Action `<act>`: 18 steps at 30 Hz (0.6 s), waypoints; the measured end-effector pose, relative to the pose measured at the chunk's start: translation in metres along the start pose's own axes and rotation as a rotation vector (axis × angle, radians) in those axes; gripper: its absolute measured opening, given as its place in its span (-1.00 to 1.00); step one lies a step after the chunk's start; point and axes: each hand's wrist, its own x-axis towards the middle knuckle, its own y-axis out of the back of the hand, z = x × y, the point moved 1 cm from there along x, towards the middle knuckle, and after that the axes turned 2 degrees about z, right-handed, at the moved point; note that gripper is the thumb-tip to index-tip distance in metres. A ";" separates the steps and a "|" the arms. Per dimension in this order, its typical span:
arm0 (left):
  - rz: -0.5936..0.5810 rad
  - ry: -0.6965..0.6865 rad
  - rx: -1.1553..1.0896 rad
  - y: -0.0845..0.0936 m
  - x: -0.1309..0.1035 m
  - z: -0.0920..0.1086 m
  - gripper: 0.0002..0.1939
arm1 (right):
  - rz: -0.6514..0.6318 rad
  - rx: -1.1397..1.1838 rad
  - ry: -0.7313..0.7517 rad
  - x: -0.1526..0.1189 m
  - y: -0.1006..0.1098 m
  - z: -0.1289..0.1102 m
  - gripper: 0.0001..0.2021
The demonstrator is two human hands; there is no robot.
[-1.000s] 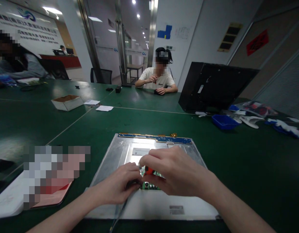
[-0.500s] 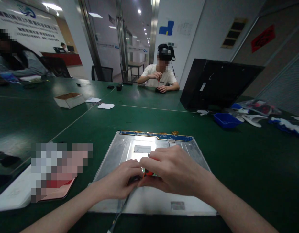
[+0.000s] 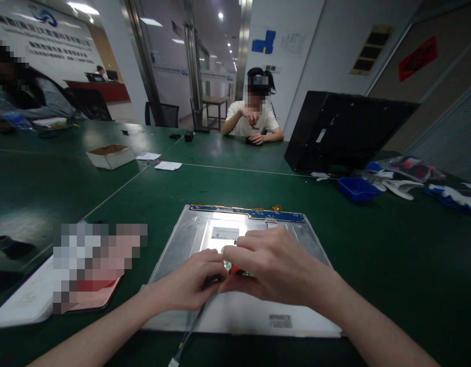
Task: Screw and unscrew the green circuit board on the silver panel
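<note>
A metal-backed display panel (image 3: 174, 255) lies on the green table, with a blue circuit strip (image 3: 220, 210) along its far edge. Over its middle, my left hand (image 3: 201, 280) is closed on a dark cable (image 3: 195, 326), whose white plug (image 3: 174, 362) hangs past the near edge. My right hand (image 3: 269, 265) meets it fingertip to fingertip, closed around a small orange-red object (image 3: 235, 270) mostly hidden by the fingers. A bit of green board shows between the hands.
A white board and a pink phone-like object (image 3: 96, 300) lie at the left. Farther back are an open box (image 3: 110, 157), papers (image 3: 168, 165), a blue tray (image 3: 358, 189) and a large black monitor (image 3: 346, 132). A person (image 3: 254, 114) sits across the table; another is far left.
Both hands stay nearly in place, with only slight finger movement around the orange-red object. The view has shifted very slightly. The person opposite has moved a raised hand a little.
</note>
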 end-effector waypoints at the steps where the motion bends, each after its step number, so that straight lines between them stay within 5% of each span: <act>1: -0.008 0.007 -0.001 0.000 0.000 -0.001 -0.91 | -0.018 0.036 0.001 -0.001 0.002 0.000 -0.81; 5: -0.017 0.014 -0.009 0.000 0.000 0.000 -0.87 | -0.074 0.147 -0.018 -0.003 0.009 -0.001 -0.86; 12: 0.015 -0.020 0.001 -0.002 -0.001 -0.001 -0.92 | 0.008 -0.041 -0.034 -0.002 -0.001 -0.001 -0.80; 18: -0.020 0.003 0.022 0.001 0.001 0.001 -0.85 | -0.078 0.150 -0.024 -0.003 0.010 -0.002 -0.80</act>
